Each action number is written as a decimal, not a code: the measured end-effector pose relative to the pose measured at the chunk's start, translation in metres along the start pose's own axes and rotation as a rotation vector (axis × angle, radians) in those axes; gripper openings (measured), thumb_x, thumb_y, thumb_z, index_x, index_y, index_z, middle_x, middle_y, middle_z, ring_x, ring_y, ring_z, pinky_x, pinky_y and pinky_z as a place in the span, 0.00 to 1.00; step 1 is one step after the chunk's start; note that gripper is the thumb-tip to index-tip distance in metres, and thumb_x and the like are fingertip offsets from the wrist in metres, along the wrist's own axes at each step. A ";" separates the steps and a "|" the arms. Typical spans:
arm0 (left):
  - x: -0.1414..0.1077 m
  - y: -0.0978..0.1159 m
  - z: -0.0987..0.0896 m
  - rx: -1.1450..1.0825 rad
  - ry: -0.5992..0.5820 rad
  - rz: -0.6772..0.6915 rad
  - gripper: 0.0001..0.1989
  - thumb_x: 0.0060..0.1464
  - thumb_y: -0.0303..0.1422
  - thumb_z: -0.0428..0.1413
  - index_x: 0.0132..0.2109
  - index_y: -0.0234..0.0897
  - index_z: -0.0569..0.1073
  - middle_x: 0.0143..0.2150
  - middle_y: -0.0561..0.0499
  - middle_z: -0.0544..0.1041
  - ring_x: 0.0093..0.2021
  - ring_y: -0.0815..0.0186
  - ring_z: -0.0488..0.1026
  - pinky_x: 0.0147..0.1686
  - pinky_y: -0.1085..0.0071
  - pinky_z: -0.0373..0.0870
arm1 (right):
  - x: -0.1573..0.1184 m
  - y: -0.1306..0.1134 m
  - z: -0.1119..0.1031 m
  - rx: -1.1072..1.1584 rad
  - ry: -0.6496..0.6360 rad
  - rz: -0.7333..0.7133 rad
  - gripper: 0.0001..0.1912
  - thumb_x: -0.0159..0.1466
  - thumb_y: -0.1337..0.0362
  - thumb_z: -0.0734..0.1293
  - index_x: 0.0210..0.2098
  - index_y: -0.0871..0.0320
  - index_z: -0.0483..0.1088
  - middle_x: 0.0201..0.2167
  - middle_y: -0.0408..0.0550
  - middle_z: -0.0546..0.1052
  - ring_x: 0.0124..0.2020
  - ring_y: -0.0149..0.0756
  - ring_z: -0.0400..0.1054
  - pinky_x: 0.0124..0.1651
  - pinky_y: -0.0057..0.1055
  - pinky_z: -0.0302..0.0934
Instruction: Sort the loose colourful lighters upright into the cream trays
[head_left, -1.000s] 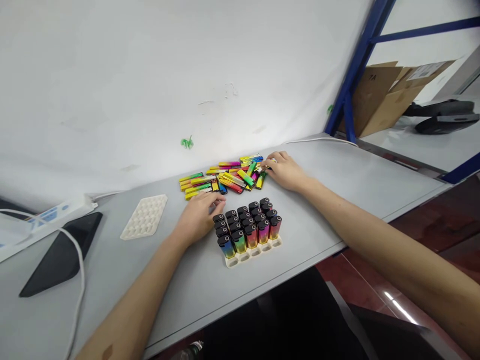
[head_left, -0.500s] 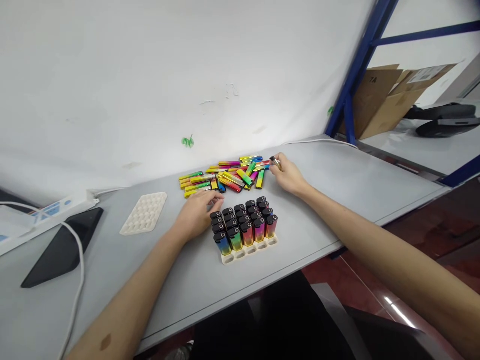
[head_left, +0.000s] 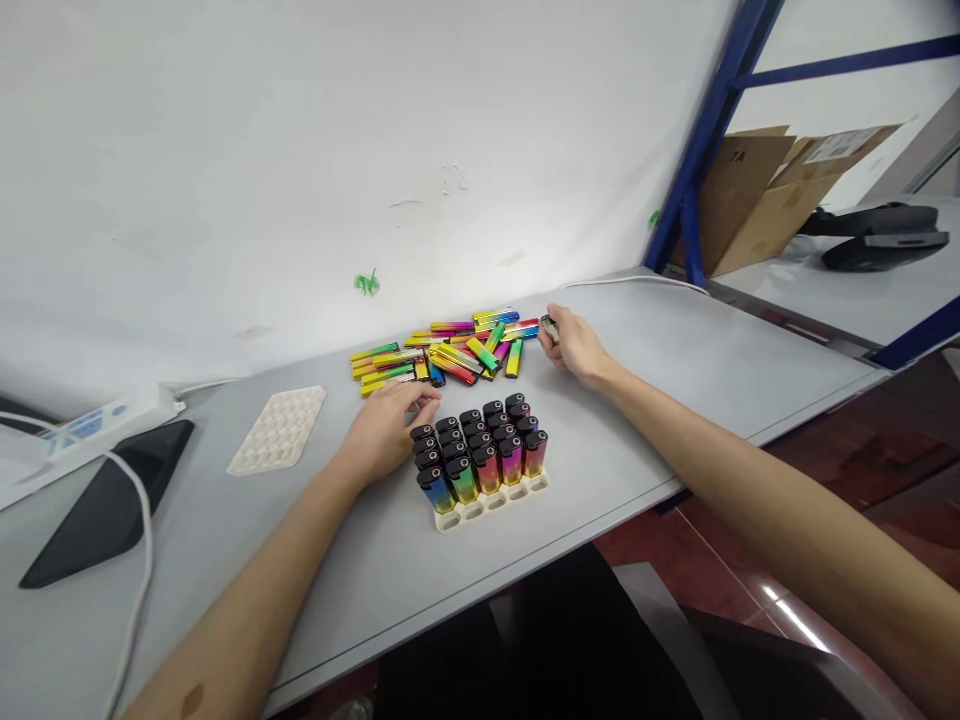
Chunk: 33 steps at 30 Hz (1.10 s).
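My right hand is closed round a lighter, held at the right end of the loose pile. Only its dark top and part of its body show past the fingers. Beside the left end of the rack, my left hand rests on the table, thumb and fingers a little apart, nothing in it. A cream rack holds several rows of upright lighters with black tops and shiny coloured bodies; its front row of slots is bare. Behind lies a heap of loose multicoloured lighters.
A second cream rack lies at the left with its slots bare. Further left are a dark flat tablet-like thing, a white power strip and a white cable. A blue metal frame and cardboard boxes stand at the right.
My right hand has turned the lighter, so less of it shows past the fingers. My left hand stays beside the rack. The whole view has shifted slightly.
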<state>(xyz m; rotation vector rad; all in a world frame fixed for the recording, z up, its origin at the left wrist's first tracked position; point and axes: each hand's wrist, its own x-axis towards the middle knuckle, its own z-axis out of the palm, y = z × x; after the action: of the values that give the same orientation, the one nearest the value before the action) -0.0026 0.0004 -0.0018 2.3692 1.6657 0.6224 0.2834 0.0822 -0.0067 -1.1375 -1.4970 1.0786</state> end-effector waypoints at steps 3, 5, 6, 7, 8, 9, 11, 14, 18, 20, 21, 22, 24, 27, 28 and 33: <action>0.000 0.000 0.000 0.002 -0.001 -0.001 0.16 0.63 0.42 0.48 0.45 0.40 0.76 0.42 0.48 0.80 0.46 0.58 0.76 0.49 0.61 0.71 | 0.001 0.000 -0.001 0.018 0.001 -0.018 0.25 0.69 0.50 0.50 0.19 0.52 0.50 0.12 0.37 0.48 0.15 0.27 0.38 0.19 0.29 0.36; 0.001 0.000 0.000 0.003 -0.005 0.005 0.16 0.63 0.42 0.48 0.45 0.40 0.76 0.42 0.48 0.80 0.45 0.58 0.76 0.49 0.60 0.71 | 0.000 0.000 0.000 0.010 -0.002 -0.016 0.23 0.69 0.53 0.50 0.19 0.52 0.50 0.12 0.37 0.49 0.15 0.27 0.39 0.19 0.29 0.37; 0.001 -0.001 0.000 0.005 -0.007 0.010 0.16 0.63 0.42 0.48 0.45 0.40 0.76 0.42 0.48 0.80 0.45 0.58 0.76 0.49 0.60 0.71 | 0.000 0.000 0.000 0.001 -0.004 -0.018 0.23 0.68 0.53 0.51 0.18 0.53 0.50 0.12 0.37 0.49 0.15 0.27 0.39 0.19 0.29 0.37; 0.001 -0.001 0.000 0.007 -0.006 0.016 0.16 0.63 0.42 0.48 0.45 0.40 0.76 0.42 0.48 0.80 0.45 0.58 0.76 0.48 0.60 0.71 | -0.001 0.000 0.000 -0.008 -0.007 -0.023 0.23 0.68 0.54 0.51 0.18 0.53 0.50 0.12 0.37 0.49 0.15 0.27 0.40 0.19 0.29 0.37; 0.002 -0.001 0.000 0.009 -0.006 0.023 0.16 0.63 0.42 0.47 0.45 0.40 0.76 0.42 0.47 0.80 0.45 0.58 0.76 0.48 0.60 0.71 | -0.001 0.001 0.001 -0.016 -0.007 -0.030 0.23 0.68 0.54 0.52 0.18 0.53 0.50 0.13 0.37 0.49 0.15 0.27 0.40 0.19 0.29 0.37; 0.002 -0.002 0.000 0.010 -0.006 0.026 0.16 0.63 0.42 0.47 0.45 0.40 0.76 0.42 0.47 0.80 0.44 0.58 0.76 0.48 0.60 0.71 | -0.001 0.001 0.001 -0.021 -0.008 -0.036 0.23 0.68 0.53 0.52 0.18 0.53 0.49 0.13 0.37 0.49 0.15 0.27 0.40 0.19 0.29 0.38; 0.002 -0.002 0.000 0.009 -0.003 0.029 0.16 0.63 0.42 0.48 0.45 0.40 0.76 0.42 0.48 0.80 0.44 0.58 0.76 0.48 0.60 0.71 | -0.001 0.002 0.002 -0.020 0.004 -0.030 0.24 0.69 0.50 0.51 0.18 0.53 0.49 0.13 0.37 0.49 0.15 0.27 0.40 0.19 0.29 0.38; 0.001 -0.002 0.000 0.008 -0.002 0.023 0.15 0.63 0.42 0.48 0.45 0.41 0.76 0.42 0.48 0.80 0.44 0.59 0.76 0.48 0.61 0.71 | 0.000 0.003 0.002 0.018 0.031 0.021 0.27 0.69 0.45 0.50 0.19 0.52 0.50 0.13 0.37 0.47 0.15 0.27 0.38 0.18 0.29 0.36; 0.001 -0.001 0.000 0.008 0.006 0.022 0.16 0.63 0.42 0.48 0.45 0.41 0.76 0.42 0.48 0.80 0.45 0.58 0.76 0.49 0.61 0.70 | -0.001 0.001 0.002 0.089 0.003 0.043 0.26 0.69 0.46 0.51 0.19 0.52 0.50 0.13 0.36 0.46 0.16 0.27 0.36 0.18 0.29 0.34; 0.000 0.000 0.000 0.004 0.001 0.016 0.16 0.63 0.43 0.48 0.45 0.41 0.76 0.42 0.48 0.80 0.45 0.58 0.76 0.49 0.61 0.71 | -0.002 -0.001 0.001 0.104 -0.014 0.038 0.24 0.69 0.49 0.52 0.19 0.53 0.50 0.14 0.36 0.47 0.16 0.26 0.36 0.19 0.28 0.33; 0.000 0.000 0.000 0.004 -0.003 0.012 0.16 0.63 0.43 0.47 0.45 0.40 0.76 0.42 0.48 0.80 0.45 0.58 0.76 0.49 0.61 0.71 | -0.003 -0.001 0.001 0.108 -0.021 0.037 0.24 0.68 0.51 0.53 0.19 0.53 0.50 0.14 0.36 0.47 0.16 0.26 0.36 0.19 0.28 0.33; 0.001 0.001 -0.001 0.006 -0.007 0.010 0.16 0.63 0.43 0.47 0.45 0.40 0.76 0.42 0.48 0.80 0.45 0.58 0.76 0.49 0.61 0.71 | -0.003 -0.001 0.001 0.109 -0.027 0.039 0.23 0.68 0.52 0.53 0.19 0.53 0.51 0.14 0.36 0.47 0.16 0.26 0.36 0.19 0.28 0.33; 0.001 0.001 -0.001 0.010 -0.011 0.009 0.16 0.63 0.43 0.47 0.45 0.40 0.76 0.43 0.47 0.80 0.45 0.57 0.76 0.49 0.60 0.71 | -0.003 -0.001 0.001 0.108 -0.030 0.054 0.22 0.68 0.52 0.53 0.19 0.53 0.51 0.14 0.36 0.47 0.16 0.26 0.36 0.18 0.28 0.33; 0.001 0.001 0.000 0.006 -0.003 0.010 0.16 0.63 0.43 0.48 0.45 0.41 0.76 0.43 0.48 0.81 0.45 0.57 0.76 0.48 0.60 0.71 | -0.002 0.001 0.001 0.114 -0.013 0.079 0.24 0.68 0.47 0.52 0.20 0.53 0.53 0.14 0.35 0.47 0.15 0.27 0.35 0.18 0.28 0.33; 0.001 0.001 0.000 0.004 -0.001 0.011 0.16 0.62 0.43 0.48 0.45 0.41 0.76 0.42 0.48 0.81 0.45 0.58 0.76 0.48 0.60 0.71 | -0.002 0.002 0.001 0.122 -0.006 0.072 0.25 0.69 0.45 0.51 0.22 0.53 0.54 0.14 0.35 0.47 0.15 0.27 0.36 0.18 0.28 0.34; 0.002 0.002 -0.001 0.008 0.002 0.012 0.16 0.62 0.43 0.48 0.45 0.41 0.77 0.42 0.48 0.81 0.45 0.57 0.76 0.47 0.61 0.72 | -0.006 -0.002 0.004 0.094 0.009 -0.052 0.24 0.69 0.41 0.54 0.33 0.55 0.63 0.19 0.37 0.58 0.17 0.28 0.51 0.20 0.28 0.48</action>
<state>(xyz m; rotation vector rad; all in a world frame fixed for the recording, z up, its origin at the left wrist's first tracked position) -0.0011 0.0012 -0.0002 2.3869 1.6583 0.6221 0.2803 0.0755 -0.0061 -1.0321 -1.4460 1.0954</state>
